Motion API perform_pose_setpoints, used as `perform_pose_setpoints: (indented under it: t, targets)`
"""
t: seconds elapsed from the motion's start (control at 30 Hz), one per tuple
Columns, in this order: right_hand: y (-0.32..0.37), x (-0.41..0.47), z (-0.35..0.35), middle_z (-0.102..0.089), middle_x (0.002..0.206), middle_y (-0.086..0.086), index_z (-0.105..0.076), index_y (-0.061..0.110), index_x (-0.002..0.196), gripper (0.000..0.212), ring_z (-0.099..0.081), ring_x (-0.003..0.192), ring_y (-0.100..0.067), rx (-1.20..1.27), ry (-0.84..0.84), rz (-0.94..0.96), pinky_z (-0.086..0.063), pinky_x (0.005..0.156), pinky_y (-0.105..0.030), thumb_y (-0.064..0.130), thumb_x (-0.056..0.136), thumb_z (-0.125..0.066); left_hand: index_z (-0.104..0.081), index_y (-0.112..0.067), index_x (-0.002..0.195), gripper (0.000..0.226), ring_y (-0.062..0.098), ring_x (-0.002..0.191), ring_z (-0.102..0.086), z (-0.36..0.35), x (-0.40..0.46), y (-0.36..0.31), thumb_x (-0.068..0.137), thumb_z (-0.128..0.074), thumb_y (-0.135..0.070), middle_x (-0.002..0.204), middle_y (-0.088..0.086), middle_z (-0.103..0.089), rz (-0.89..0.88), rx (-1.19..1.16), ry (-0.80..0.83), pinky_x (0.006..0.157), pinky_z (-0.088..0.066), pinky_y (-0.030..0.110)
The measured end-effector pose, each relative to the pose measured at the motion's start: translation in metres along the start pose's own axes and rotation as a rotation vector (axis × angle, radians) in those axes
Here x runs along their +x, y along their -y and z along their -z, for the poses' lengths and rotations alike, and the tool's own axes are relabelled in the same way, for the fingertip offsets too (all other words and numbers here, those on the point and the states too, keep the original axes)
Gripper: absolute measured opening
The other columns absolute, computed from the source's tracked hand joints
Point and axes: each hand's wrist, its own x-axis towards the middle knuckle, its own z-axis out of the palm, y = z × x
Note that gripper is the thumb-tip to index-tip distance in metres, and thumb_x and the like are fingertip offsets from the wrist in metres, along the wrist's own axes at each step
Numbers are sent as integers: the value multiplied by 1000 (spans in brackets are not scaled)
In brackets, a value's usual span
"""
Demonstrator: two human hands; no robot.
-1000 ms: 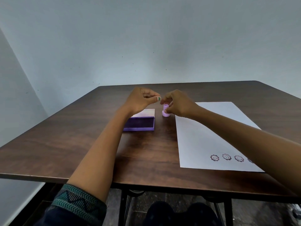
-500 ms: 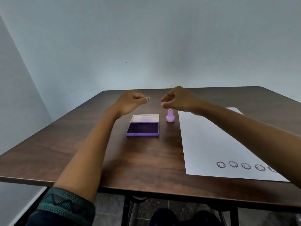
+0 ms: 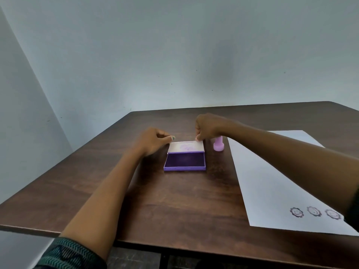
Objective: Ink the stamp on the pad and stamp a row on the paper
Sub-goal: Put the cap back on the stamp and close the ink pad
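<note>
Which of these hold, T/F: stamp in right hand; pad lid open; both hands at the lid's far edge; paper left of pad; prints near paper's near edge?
1. The right hand holds the stamp. False: the stamp stands alone on the table.
2. The ink pad has its lid open. True.
3. The left hand and right hand are at the lid's far corners. True.
4. The paper lies left of the pad. False: it lies to the right.
5. Stamped prints sit near the paper's near edge. True.
</note>
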Motion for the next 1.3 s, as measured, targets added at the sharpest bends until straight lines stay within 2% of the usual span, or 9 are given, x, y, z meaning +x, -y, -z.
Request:
perform_pose_setpoints:
  t: [0.1, 0.2, 0.3, 0.4, 0.57, 0.77, 1.03, 1.2, 1.3]
  targets:
    - [-1, 3, -2, -70, 93, -15, -62, 3, 73, 13, -64, 89, -30, -44, -7, -2, -55, 84, -44, 13, 75, -71, -77, -25, 86, 9, 6, 72, -61, -2, 2, 0, 79, -72, -30, 85, -3, -74, 12, 31, 15, 73, -49, 27]
    - [0, 1, -3, -62, 83, -9, -43, 14, 56, 34, -62, 86, -30, -63, -24, -4, -53, 85, -44, 12, 75, -71, -71, -34, 67, 12, 12, 73, -63, -3, 1, -2, 76, -75, -27, 77, -5, -73, 15, 60, 3, 78, -52, 34]
    - [0, 0, -4, -64, 89, -9, -51, 11, 67, 22, -63, 93, -31, -71, -20, -1, -53, 87, -46, 13, 77, -70, -66, -35, 60, 20, 14, 73, -62, -5, -1, -5, 77, -74, -26, 73, -6, -70, 18, 97, -26, 77, -52, 35]
    - [0, 0, -4, -67, 95, -11, -53, 12, 72, 15, -63, 92, -31, -92, -24, 7, -53, 87, -45, 12, 79, -65, -65, -32, 63, 20, 17, 77, -63, -5, -2, -7, 81, -70, -26, 79, -2, -72, 19, 116, -35, 77, -52, 35]
    - [-2, -4, -2, -58, 81, -4, -48, 17, 62, 22, -52, 78, -23, -68, -140, 43, -46, 69, -35, 9, 79, -57, -65, -17, 77, 8, 27, 87, -66, 1, -6, -12, 85, -67, -19, 91, 11, -73, -31, 47, -76, 80, -50, 39]
    - [0, -20, 10, -58, 74, 3, -63, 16, 74, 11, -55, 75, -17, 52, -255, 113, -48, 70, -31, 6, 77, -59, -69, -10, 81, 3, 15, 76, -62, 25, -18, -23, 83, -69, -12, 85, 12, -72, -82, -86, -36, 85, -50, 37]
    - [1, -54, 20, -74, 84, -2, -72, 13, 86, 10, -59, 72, -12, 103, -290, 198, -51, 75, -31, 12, 78, -66, -72, -9, 91, 8, -2, 72, -64, 36, -44, -41, 83, -69, -10, 84, 6, -73, -165, -113, -3, 67, -43, 2]
    - [5, -77, 18, -71, 70, 5, -74, 17, 84, 11, -59, 60, -2, 122, -278, 237, -49, 68, -23, 14, 78, -66, -73, -18, 87, 10, -8, 71, -64, 36, -67, -41, 82, -70, -10, 70, -21, -72, -214, -139, 14, 64, -42, 2]
    - [9, -93, 10, -71, 74, 6, -74, 19, 86, 11, -55, 55, 4, 93, -257, 261, -44, 62, -16, 16, 78, -66, -74, -26, 85, 13, 1, 77, -65, 35, -82, -38, 81, -71, -14, 80, -13, -75, -224, -102, 33, 75, -47, 19]
